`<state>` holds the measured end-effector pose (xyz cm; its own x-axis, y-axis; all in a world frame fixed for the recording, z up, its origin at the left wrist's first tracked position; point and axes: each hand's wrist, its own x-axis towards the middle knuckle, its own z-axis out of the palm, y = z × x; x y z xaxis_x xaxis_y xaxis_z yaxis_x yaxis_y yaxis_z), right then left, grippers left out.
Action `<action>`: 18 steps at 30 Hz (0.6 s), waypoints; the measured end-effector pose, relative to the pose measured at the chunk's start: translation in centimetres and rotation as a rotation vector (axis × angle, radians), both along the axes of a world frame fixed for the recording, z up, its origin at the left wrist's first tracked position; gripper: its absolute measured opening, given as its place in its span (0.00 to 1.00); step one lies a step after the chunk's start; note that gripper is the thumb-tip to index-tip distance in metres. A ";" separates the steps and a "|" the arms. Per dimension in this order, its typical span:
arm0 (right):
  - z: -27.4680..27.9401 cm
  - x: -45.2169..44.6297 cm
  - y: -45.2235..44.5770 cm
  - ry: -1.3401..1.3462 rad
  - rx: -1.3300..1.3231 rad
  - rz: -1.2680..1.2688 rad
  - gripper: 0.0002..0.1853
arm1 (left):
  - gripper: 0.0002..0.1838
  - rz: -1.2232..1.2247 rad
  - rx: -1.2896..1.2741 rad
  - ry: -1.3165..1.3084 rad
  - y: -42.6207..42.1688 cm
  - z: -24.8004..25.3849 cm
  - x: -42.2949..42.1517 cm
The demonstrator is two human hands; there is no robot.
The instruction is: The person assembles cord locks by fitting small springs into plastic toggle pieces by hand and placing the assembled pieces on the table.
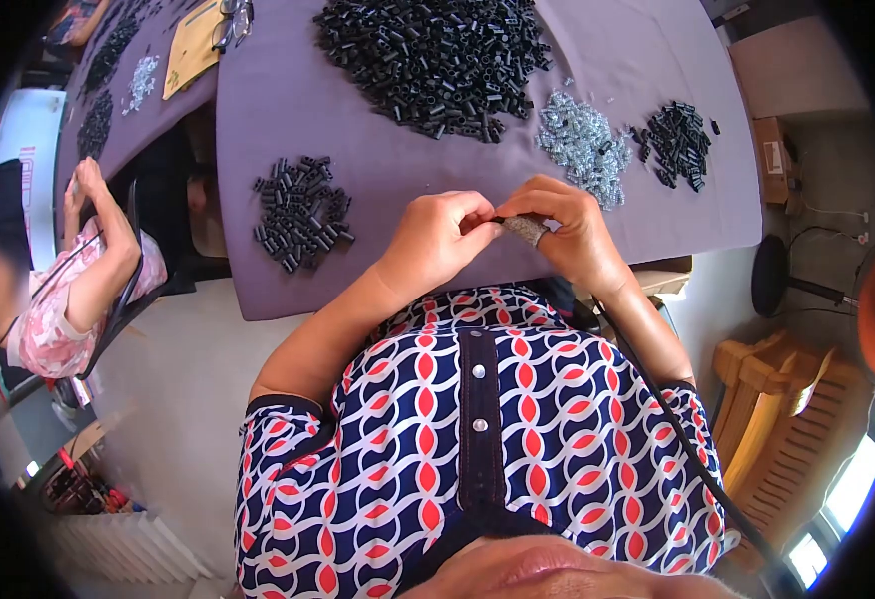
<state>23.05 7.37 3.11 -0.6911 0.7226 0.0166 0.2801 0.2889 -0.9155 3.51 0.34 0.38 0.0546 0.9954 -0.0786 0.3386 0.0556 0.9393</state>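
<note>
Both my hands meet above the front part of the cloth-covered table (387, 160). My left hand (439, 238) pinches one side of a small dark piece (498, 219). On the other side my right hand (569, 232) closes round it, with a greyish wrap (525, 229) on a finger. Most of the small piece is hidden between the fingertips. Left of my hands lies a small pile of black tubular parts (302, 213). Clear small parts (585, 148) are heaped just beyond my right hand, and another small black pile (679, 143) is to their right.
A large heap of black parts (437, 60) covers the table's far middle. At the left, a person in pink (88, 270) sits by another table with a yellow envelope (194, 48) and glasses (232, 24). A wooden chair (772, 409) and a fan (874, 299) stand at right.
</note>
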 end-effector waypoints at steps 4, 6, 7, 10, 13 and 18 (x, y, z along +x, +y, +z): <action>-0.2 -0.1 -0.9 0.000 0.092 0.025 0.20 | 0.09 0.044 -0.095 -0.174 0.2 -0.7 -0.1; 0.1 -0.3 -1.1 0.009 0.125 0.033 0.22 | 0.07 0.063 -0.218 -0.388 0.4 -1.0 -0.8; 0.2 -0.2 -1.2 0.043 0.009 0.047 0.22 | 0.07 0.060 -0.219 -0.386 0.3 -1.1 -0.7; -0.1 0.2 -0.5 0.112 -0.222 0.074 0.19 | 0.07 0.147 -0.175 -0.451 -0.3 -1.7 -0.5; -1.4 0.4 1.9 0.139 -0.335 0.037 0.14 | 0.06 0.210 -0.120 -0.496 -0.5 -1.7 -1.0; -0.4 -2.4 5.3 -0.154 0.274 -0.090 0.15 | 0.06 0.254 -0.067 -0.382 0.0 -0.8 -2.5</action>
